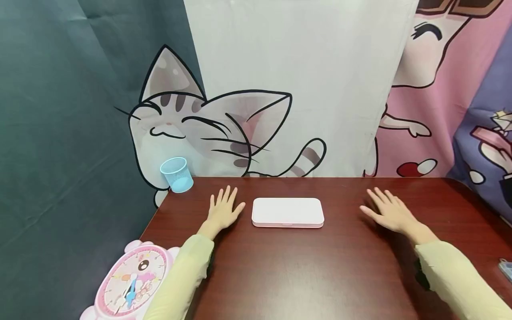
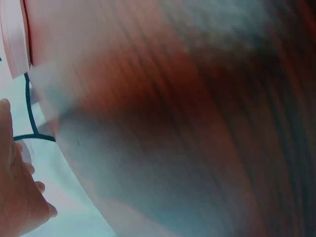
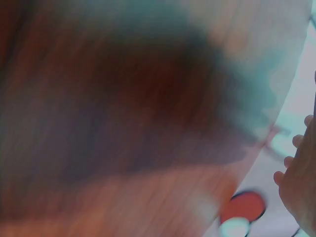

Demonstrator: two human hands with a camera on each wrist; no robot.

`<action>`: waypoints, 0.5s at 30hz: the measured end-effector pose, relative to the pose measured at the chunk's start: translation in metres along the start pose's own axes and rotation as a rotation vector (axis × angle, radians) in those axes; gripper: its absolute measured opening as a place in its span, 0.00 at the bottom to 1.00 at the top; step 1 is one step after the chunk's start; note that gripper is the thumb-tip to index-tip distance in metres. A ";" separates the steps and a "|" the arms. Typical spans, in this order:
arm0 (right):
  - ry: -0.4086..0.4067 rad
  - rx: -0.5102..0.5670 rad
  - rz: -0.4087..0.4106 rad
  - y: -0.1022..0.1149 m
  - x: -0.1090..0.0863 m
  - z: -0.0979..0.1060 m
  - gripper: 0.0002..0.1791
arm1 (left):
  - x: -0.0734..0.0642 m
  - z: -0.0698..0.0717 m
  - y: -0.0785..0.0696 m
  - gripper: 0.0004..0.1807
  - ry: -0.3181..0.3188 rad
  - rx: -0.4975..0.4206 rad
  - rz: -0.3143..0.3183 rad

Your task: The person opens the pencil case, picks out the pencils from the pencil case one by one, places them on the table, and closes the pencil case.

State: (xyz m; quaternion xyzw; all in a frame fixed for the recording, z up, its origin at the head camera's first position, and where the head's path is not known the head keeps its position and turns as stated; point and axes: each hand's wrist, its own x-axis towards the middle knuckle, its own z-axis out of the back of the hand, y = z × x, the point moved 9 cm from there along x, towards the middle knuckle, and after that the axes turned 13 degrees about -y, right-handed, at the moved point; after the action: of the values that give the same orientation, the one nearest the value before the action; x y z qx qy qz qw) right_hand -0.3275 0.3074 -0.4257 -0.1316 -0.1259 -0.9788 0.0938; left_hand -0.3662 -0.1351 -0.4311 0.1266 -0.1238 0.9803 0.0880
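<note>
A white flat case [image 1: 287,211] with rounded corners and a pinkish lower edge lies on the brown table between the two hands; part of it also shows at the top left of the left wrist view. My left hand [image 1: 222,213] is spread flat with straight fingers, a short way left of the case. Farther off, to the right of the case, my right hand [image 1: 390,211] has its fingers spread and holds nothing. In the wrist views, only the edges of the left hand [image 2: 19,192] and right hand [image 3: 301,182] show.
A light blue mesh cup [image 1: 177,174] stands at the table's back left corner. A pink toy clock [image 1: 134,282] sits by the left forearm. One small grey-blue object [image 1: 506,268] lies at the right edge. Cartoon-printed curtains [image 1: 320,66] hang behind the table [image 1: 304,271].
</note>
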 end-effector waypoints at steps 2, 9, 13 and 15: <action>-0.010 0.018 0.041 0.022 0.008 -0.004 0.40 | 0.001 -0.001 -0.005 0.36 -0.003 -0.022 -0.013; -0.001 0.070 0.204 0.103 0.026 -0.028 0.33 | 0.001 -0.008 -0.034 0.35 0.025 -0.100 -0.103; 0.017 0.104 0.272 0.140 0.032 -0.041 0.32 | -0.001 -0.010 -0.054 0.36 0.046 -0.139 -0.183; 0.026 0.116 0.301 0.155 0.034 -0.047 0.32 | -0.003 -0.012 -0.062 0.36 0.067 -0.144 -0.218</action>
State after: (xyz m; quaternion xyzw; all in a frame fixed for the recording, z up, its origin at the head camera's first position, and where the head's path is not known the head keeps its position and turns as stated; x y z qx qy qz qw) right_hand -0.3375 0.1420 -0.4256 -0.1307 -0.1599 -0.9464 0.2483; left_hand -0.3538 -0.0734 -0.4300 0.0996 -0.1765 0.9571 0.2072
